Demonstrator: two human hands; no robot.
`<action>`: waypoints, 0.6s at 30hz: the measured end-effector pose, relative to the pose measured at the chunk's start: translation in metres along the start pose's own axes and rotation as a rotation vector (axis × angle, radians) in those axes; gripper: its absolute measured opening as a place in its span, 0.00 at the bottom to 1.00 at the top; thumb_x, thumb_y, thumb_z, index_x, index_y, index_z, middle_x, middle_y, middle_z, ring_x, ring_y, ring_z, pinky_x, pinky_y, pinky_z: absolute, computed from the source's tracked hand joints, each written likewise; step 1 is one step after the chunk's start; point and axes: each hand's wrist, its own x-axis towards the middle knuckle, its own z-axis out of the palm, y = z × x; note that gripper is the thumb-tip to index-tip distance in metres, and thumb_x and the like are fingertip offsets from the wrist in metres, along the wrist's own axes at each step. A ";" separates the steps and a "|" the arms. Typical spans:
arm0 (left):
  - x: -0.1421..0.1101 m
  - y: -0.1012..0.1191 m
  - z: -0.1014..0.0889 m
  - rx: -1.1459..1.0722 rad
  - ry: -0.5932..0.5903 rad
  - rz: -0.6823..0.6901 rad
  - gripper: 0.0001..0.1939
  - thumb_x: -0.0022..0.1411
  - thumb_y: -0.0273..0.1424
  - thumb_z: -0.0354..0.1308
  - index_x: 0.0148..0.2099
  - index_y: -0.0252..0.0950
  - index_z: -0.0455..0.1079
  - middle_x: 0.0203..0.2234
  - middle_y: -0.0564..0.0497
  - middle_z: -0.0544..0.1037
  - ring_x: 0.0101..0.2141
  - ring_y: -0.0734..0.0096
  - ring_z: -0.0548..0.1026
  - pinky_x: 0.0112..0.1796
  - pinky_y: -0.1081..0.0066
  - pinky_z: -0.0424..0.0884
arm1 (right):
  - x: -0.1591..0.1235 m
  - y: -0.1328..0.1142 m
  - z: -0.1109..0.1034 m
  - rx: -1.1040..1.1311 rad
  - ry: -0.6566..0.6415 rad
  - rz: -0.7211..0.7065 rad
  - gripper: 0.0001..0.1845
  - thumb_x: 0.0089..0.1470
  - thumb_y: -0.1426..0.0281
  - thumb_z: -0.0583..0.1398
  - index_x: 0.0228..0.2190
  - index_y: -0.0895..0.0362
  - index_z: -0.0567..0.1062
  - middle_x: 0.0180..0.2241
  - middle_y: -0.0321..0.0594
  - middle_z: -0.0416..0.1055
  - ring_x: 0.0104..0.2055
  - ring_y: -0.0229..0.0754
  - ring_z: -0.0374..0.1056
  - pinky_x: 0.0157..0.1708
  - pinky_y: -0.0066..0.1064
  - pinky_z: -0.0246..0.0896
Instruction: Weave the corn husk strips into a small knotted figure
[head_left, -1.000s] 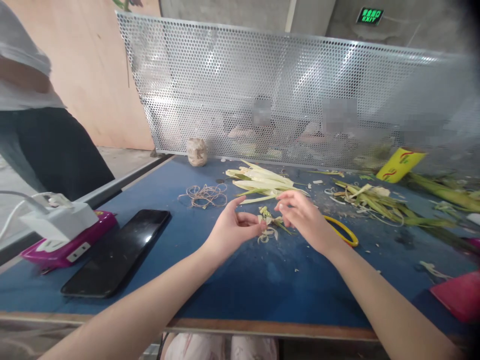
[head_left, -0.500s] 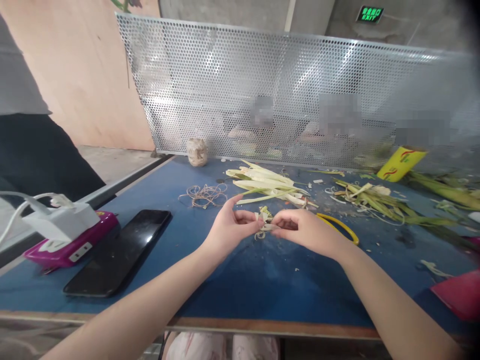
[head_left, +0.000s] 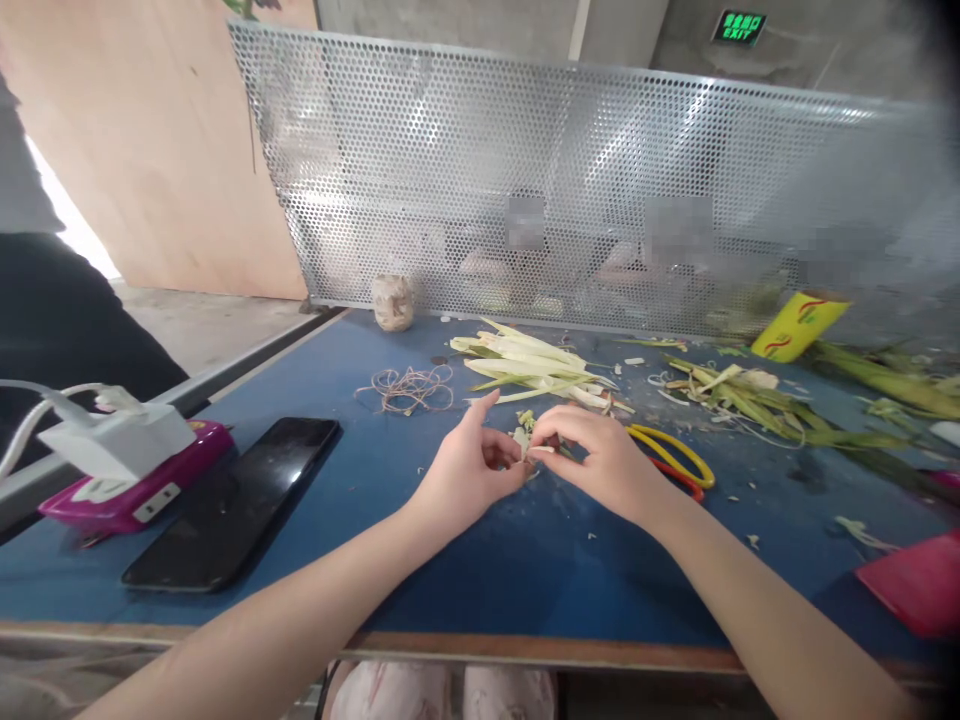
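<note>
My left hand (head_left: 469,468) and my right hand (head_left: 596,457) meet over the blue table (head_left: 480,560), both pinching a small folded piece of pale green leaf strip (head_left: 525,437). The left index finger sticks up while thumb and other fingers close on the piece. The right fingers curl over its other side. Just behind lies a bundle of pale leaf strips (head_left: 529,365). Yellow-handled scissors (head_left: 675,455) lie right of my right hand.
A black phone (head_left: 236,500), a magenta box (head_left: 127,490) and a white charger (head_left: 112,440) lie at the left. A coil of twine (head_left: 409,388) and a small jar (head_left: 393,302) sit further back. Leaf scraps (head_left: 757,405) spread right. A person (head_left: 45,320) stands at left. A perforated metal screen (head_left: 570,190) closes the back.
My hands have drawn closer together and slightly away from me, tightening on the leaf piece. The person at the left has shifted further out of view.
</note>
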 end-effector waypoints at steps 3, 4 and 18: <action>-0.001 -0.001 0.000 0.045 -0.046 0.038 0.42 0.47 0.27 0.60 0.62 0.31 0.45 0.25 0.53 0.74 0.23 0.75 0.69 0.27 0.73 0.63 | -0.002 0.001 0.003 0.019 -0.060 0.153 0.02 0.53 0.71 0.56 0.28 0.54 0.67 0.24 0.33 0.69 0.24 0.35 0.65 0.26 0.26 0.59; -0.002 0.000 0.000 0.051 -0.051 0.041 0.42 0.47 0.28 0.60 0.62 0.31 0.45 0.25 0.53 0.74 0.24 0.75 0.69 0.27 0.73 0.63 | -0.003 0.000 0.003 0.032 -0.087 0.195 0.02 0.54 0.71 0.55 0.29 0.54 0.66 0.23 0.32 0.69 0.22 0.35 0.66 0.25 0.25 0.59; -0.001 0.002 0.001 -0.048 -0.082 0.001 0.44 0.48 0.29 0.60 0.63 0.32 0.43 0.24 0.53 0.73 0.25 0.73 0.69 0.30 0.71 0.64 | -0.003 0.008 0.008 0.183 -0.044 0.368 0.16 0.47 0.58 0.60 0.24 0.54 0.61 0.15 0.27 0.60 0.15 0.32 0.58 0.17 0.24 0.52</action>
